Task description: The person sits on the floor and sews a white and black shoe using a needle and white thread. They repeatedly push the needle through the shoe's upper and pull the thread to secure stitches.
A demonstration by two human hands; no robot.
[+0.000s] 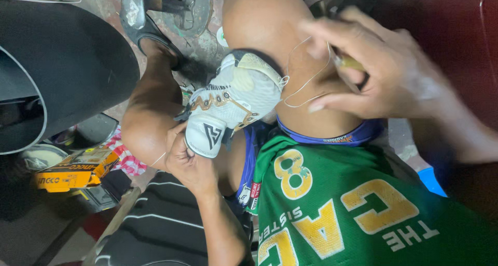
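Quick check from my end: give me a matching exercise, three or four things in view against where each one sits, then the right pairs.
Things:
1. white mesh sneaker
2. thin white thread
3. yellow cardboard box
4. black rubber sandal

Places:
A. on a foot near the top of the view
B. wedged between the knees, toe end gripped by the left hand
C. low at the left edge, beside red-and-white cloth
D. looping from the shoe to the right hand

Pairs: 1-B, 2-D, 3-C, 4-A
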